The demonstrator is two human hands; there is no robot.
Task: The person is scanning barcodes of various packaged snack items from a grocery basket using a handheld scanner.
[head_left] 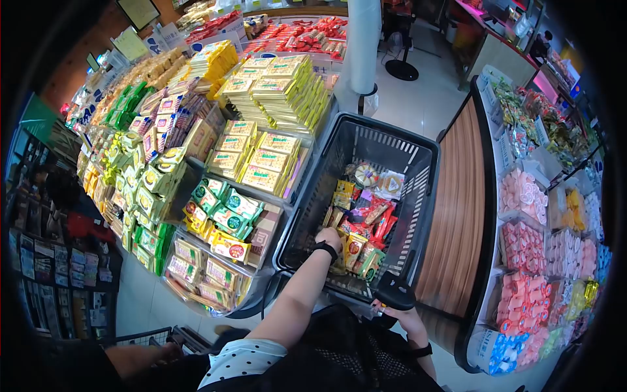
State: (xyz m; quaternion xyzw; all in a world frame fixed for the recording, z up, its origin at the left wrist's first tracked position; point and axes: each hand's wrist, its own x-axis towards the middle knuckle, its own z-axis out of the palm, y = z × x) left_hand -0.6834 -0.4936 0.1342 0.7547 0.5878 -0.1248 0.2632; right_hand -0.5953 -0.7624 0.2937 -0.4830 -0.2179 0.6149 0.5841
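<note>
My left hand (pixel 328 239), with a black band at the wrist, reaches down into a black plastic basket (pixel 423 196) and is beside the packaged snacks at its left side. Its fingers are curled, and what they may hold is hidden. Red packets (pixel 384 223), yellow packets (pixel 354 245) and a green packet (pixel 371 262) lie in the basket, with a round clear pack (pixel 366 175) towards its far end. My right hand (pixel 392 312) is at the near right corner, by the basket's black handle (pixel 396 291). Its fingers are partly hidden under the handle.
Stacked biscuit packs (pixel 268 160) and green packets (pixel 237 209) fill the display on the left. A wooden-sided counter (pixel 457 215) with candy bins stands on the right. A white pillar (pixel 363 46) rises ahead. Another person's arm (pixel 140 359) shows at lower left.
</note>
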